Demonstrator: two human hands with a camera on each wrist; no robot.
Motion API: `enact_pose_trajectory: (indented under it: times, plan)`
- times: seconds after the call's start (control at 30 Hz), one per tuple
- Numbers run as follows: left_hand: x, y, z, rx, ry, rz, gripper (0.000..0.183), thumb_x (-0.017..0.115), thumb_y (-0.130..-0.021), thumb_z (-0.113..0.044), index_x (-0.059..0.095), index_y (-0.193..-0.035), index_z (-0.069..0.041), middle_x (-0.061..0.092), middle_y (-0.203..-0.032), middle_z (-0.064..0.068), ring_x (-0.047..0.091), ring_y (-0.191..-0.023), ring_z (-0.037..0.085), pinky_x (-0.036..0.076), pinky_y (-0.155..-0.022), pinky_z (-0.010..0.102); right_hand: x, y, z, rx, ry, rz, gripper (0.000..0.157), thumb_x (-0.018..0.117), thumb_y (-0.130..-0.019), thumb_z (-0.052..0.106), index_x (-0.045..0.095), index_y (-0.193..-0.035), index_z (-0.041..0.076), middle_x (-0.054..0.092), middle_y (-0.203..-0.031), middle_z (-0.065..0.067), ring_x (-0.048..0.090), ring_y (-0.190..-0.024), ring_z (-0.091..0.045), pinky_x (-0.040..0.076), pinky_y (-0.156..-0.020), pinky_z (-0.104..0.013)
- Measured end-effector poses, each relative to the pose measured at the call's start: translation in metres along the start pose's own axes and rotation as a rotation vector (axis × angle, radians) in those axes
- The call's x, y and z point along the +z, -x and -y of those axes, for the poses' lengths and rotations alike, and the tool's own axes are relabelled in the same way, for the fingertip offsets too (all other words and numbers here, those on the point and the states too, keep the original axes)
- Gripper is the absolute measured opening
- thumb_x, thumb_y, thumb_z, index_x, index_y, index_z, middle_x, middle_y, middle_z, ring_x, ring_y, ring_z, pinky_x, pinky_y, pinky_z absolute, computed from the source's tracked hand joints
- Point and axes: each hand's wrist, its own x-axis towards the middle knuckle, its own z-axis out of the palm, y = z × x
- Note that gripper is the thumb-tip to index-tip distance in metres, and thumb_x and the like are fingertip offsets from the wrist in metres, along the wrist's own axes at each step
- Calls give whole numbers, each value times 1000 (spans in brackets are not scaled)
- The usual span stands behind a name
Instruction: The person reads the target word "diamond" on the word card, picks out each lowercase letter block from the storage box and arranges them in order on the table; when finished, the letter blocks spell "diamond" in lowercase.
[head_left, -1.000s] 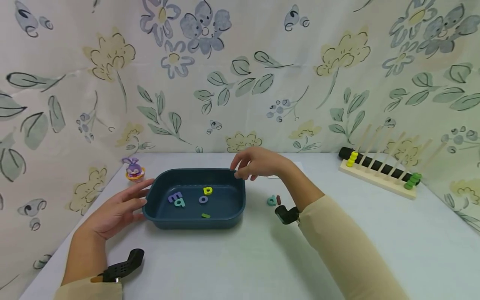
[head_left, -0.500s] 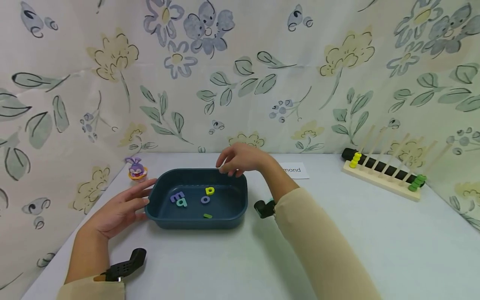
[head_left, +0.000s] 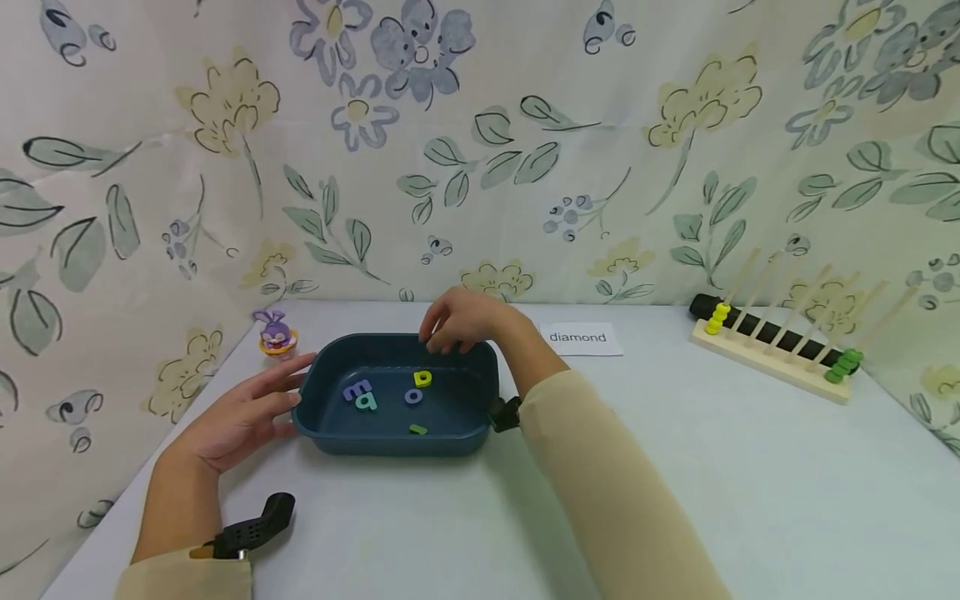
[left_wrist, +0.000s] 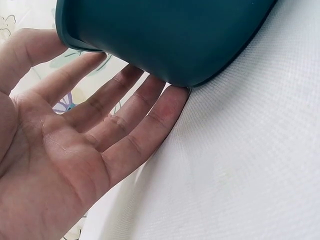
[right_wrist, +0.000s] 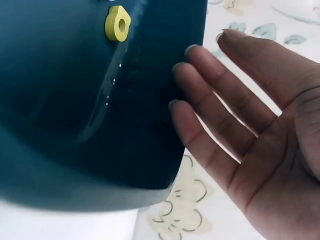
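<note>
A dark blue plastic tub (head_left: 393, 446) sits on the white table. Inside lie small foam letters: a purple m (head_left: 357, 389), a teal letter (head_left: 366, 402), a yellow D (head_left: 423, 379), a purple o (head_left: 413, 397) and a green strip (head_left: 418, 429). My left hand (head_left: 243, 417) rests its extended fingertips against the tub's left side; in the left wrist view its palm (left_wrist: 65, 155) holds nothing. At the back rim is my right hand (head_left: 468, 321), fingers loosely bent. The right wrist view has these fingers (right_wrist: 200, 95) overlapping the tub wall, with nothing between them and the thumb.
Behind the right forearm lies a white card (head_left: 581, 338) reading "diamond". A wooden bead rack (head_left: 772, 367) with yellow and green beads stands at the back right, by a black tube. A purple rabbit toy (head_left: 276, 333) stands left of the tub. Floral cloth hangs behind.
My right hand has moved left along the tub's back rim, uncovering the card. Its forearm now covers the loose pieces right of the tub. The left hand stays at the tub.
</note>
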Motion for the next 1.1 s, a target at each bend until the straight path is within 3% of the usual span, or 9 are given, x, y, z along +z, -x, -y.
enact_pose_trajectory:
  times: [0.23,0.47,0.63,0.87,1.1]
  plan:
    - [-1,1,1,-3,-7,-17,62,55,-107,-25,30,-164,-23,25,-166,16,58,-122,5,57,-93,37,2,-10,9,32,51,75,24,73,-95,14,76,-119,11,76,-111,-3,71,-101,-21,59,-89,-40]
    - [2,3,-4,-2,-18,-19,63,56,-106,-26,31,-164,-22,24,-168,18,56,-124,4,56,-95,37,11,-23,14,98,62,121,24,74,-94,11,77,-117,13,74,-111,0,69,-103,-20,59,-90,-35]
    - [4,2,-5,-5,-10,-13,63,56,-106,-25,31,-164,-20,24,-168,19,55,-124,5,55,-96,37,14,-27,13,141,83,149,28,76,-93,10,77,-120,15,74,-117,0,68,-107,-19,58,-96,-39]
    - [4,4,-3,-12,-14,-35,64,57,-106,-26,30,-164,-21,25,-167,19,55,-124,7,55,-96,38,20,-27,13,168,150,252,37,76,-92,12,74,-128,19,70,-129,1,63,-117,-21,53,-105,-43]
    - [4,1,-4,-10,2,-20,63,56,-106,-25,30,-164,-21,25,-168,19,58,-122,5,56,-95,37,22,-26,9,184,113,255,37,75,-92,8,74,-127,16,71,-126,0,64,-115,-22,54,-105,-43]
